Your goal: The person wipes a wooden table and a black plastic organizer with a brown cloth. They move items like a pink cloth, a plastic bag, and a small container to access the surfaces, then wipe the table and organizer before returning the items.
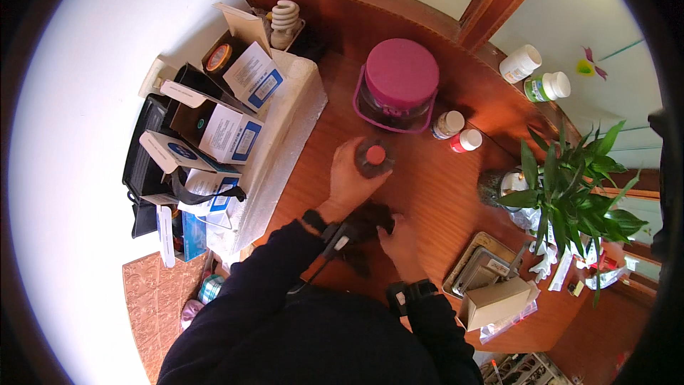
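While the left hand (349, 175) wraps round the bottle (376, 167) near the pink tub (402, 75) on the table (434, 192), the grip is made, the red cap (375, 155) is on and letting go is not yet done; I cannot tell if the right hand (401, 246) holds anything

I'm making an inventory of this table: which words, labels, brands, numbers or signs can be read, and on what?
No text is clear enough to quote.
White-and-blue labels on the open boxes: print too small.
Box flap with blue oval: blurred.
Green-and-white bottle: blurred.
Red bottle with white cap: too small.
Red-capped bottle in the left hand: no print shows.
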The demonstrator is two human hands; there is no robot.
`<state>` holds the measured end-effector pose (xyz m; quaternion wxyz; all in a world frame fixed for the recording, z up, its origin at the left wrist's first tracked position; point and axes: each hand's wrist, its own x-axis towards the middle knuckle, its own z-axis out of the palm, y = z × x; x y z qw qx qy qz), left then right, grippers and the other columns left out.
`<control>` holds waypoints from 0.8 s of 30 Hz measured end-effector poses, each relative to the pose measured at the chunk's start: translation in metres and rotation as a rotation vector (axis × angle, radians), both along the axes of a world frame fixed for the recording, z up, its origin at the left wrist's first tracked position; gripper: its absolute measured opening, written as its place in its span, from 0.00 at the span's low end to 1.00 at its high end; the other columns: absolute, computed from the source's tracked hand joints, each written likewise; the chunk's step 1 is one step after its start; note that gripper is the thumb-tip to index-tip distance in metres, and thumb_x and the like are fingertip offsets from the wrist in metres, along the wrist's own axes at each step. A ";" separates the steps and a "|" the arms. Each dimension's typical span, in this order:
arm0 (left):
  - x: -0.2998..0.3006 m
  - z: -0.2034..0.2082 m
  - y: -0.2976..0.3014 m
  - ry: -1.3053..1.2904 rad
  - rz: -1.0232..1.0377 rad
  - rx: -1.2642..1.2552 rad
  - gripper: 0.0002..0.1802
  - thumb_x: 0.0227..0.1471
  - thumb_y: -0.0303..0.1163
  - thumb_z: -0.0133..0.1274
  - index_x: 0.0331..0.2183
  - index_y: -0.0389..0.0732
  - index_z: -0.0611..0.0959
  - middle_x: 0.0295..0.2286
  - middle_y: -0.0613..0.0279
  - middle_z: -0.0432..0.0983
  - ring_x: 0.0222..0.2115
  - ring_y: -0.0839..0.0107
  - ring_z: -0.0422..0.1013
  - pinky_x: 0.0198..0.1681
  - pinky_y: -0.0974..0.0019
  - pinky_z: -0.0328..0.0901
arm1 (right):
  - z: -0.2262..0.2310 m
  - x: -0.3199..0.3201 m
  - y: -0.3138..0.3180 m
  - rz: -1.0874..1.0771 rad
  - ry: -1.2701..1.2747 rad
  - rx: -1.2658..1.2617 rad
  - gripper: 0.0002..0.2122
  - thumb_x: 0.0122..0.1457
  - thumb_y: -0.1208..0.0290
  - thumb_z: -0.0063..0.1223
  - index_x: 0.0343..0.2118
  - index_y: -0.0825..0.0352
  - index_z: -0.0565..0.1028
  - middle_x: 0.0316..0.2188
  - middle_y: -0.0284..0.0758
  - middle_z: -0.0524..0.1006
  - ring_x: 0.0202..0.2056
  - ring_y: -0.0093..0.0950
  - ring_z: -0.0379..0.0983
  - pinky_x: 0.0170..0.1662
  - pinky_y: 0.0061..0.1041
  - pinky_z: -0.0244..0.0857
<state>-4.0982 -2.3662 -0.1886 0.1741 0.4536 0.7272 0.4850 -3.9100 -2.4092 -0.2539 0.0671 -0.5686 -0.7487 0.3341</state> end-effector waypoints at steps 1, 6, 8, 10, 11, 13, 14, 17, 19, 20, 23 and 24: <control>-0.004 0.005 -0.013 -0.022 -0.015 0.022 0.40 0.31 0.35 0.72 0.48 0.38 0.74 0.45 0.51 0.72 0.49 0.50 0.67 0.52 0.54 0.63 | -0.002 0.001 0.004 0.028 -0.060 -0.114 0.22 0.51 0.65 0.62 0.47 0.73 0.73 0.38 0.46 0.77 0.38 0.38 0.74 0.43 0.30 0.69; -0.032 0.028 -0.090 0.033 0.014 -0.101 0.41 0.33 0.34 0.73 0.50 0.35 0.72 0.45 0.53 0.72 0.46 0.59 0.71 0.50 0.61 0.66 | 0.034 0.002 0.013 -0.259 0.616 -0.643 0.19 0.54 0.65 0.62 0.45 0.73 0.74 0.39 0.37 0.78 0.39 0.27 0.74 0.43 0.25 0.68; -0.036 0.031 -0.121 0.041 0.071 -0.140 0.42 0.34 0.33 0.73 0.51 0.34 0.70 0.45 0.53 0.72 0.46 0.62 0.72 0.50 0.64 0.67 | 0.056 -0.009 0.019 -0.320 0.879 -0.738 0.18 0.56 0.67 0.61 0.45 0.73 0.74 0.40 0.34 0.77 0.40 0.24 0.73 0.43 0.22 0.68; -0.040 0.030 -0.143 0.049 0.132 -0.154 0.43 0.34 0.34 0.73 0.51 0.34 0.70 0.45 0.53 0.72 0.45 0.62 0.72 0.50 0.64 0.67 | 0.067 -0.039 0.022 -0.339 1.132 -0.745 0.17 0.58 0.69 0.59 0.46 0.73 0.73 0.41 0.33 0.76 0.42 0.21 0.71 0.44 0.20 0.67; -0.040 0.028 -0.153 0.049 0.153 -0.191 0.43 0.33 0.34 0.73 0.51 0.35 0.70 0.44 0.54 0.73 0.45 0.62 0.72 0.49 0.63 0.67 | 0.066 -0.057 0.027 -0.320 1.116 -0.709 0.17 0.58 0.69 0.59 0.47 0.73 0.72 0.42 0.33 0.76 0.43 0.21 0.71 0.46 0.21 0.66; -0.041 0.024 -0.168 0.047 0.196 -0.242 0.44 0.31 0.35 0.74 0.51 0.38 0.72 0.43 0.54 0.73 0.45 0.61 0.72 0.49 0.62 0.68 | 0.054 -0.101 0.040 -0.263 1.060 -0.544 0.18 0.58 0.69 0.59 0.48 0.72 0.72 0.44 0.36 0.76 0.45 0.25 0.71 0.48 0.24 0.66; -0.044 0.021 -0.171 0.035 0.184 -0.297 0.44 0.31 0.34 0.74 0.51 0.37 0.71 0.44 0.54 0.73 0.45 0.61 0.72 0.50 0.61 0.67 | 0.045 -0.126 0.047 -0.246 1.007 -0.441 0.18 0.58 0.69 0.58 0.48 0.72 0.72 0.44 0.38 0.76 0.45 0.29 0.72 0.49 0.25 0.66; -0.047 0.006 -0.173 -0.002 0.212 -0.214 0.44 0.32 0.34 0.74 0.51 0.36 0.71 0.46 0.53 0.73 0.47 0.61 0.71 0.51 0.62 0.67 | 0.012 -0.187 0.076 0.090 0.570 0.075 0.20 0.58 0.67 0.55 0.51 0.71 0.70 0.53 0.46 0.70 0.54 0.38 0.66 0.57 0.35 0.59; -0.050 -0.007 -0.168 0.025 0.242 -0.224 0.44 0.32 0.35 0.74 0.51 0.36 0.71 0.47 0.52 0.73 0.48 0.60 0.71 0.52 0.61 0.66 | -0.010 -0.205 0.089 0.306 0.302 0.283 0.23 0.57 0.65 0.54 0.54 0.72 0.68 0.59 0.48 0.64 0.60 0.42 0.59 0.62 0.38 0.53; -0.052 -0.013 -0.164 0.040 0.261 -0.221 0.44 0.32 0.35 0.74 0.51 0.36 0.71 0.47 0.52 0.73 0.48 0.60 0.71 0.52 0.61 0.66 | -0.019 -0.210 0.091 0.352 0.236 0.375 0.24 0.58 0.64 0.53 0.55 0.72 0.67 0.60 0.48 0.62 0.61 0.43 0.56 0.64 0.38 0.50; -0.057 -0.028 -0.153 -0.020 0.252 -0.141 0.44 0.33 0.35 0.74 0.52 0.35 0.71 0.48 0.51 0.72 0.48 0.59 0.71 0.52 0.61 0.66 | -0.036 -0.192 0.089 0.427 0.061 0.504 0.26 0.59 0.62 0.50 0.57 0.74 0.65 0.61 0.49 0.60 0.63 0.43 0.53 0.66 0.38 0.45; -0.059 -0.031 -0.152 -0.032 0.237 -0.150 0.44 0.34 0.36 0.73 0.53 0.35 0.70 0.48 0.50 0.72 0.49 0.58 0.70 0.54 0.60 0.64 | -0.039 -0.178 0.091 0.446 -0.011 0.501 0.27 0.59 0.61 0.49 0.57 0.75 0.64 0.61 0.50 0.60 0.63 0.43 0.53 0.66 0.38 0.44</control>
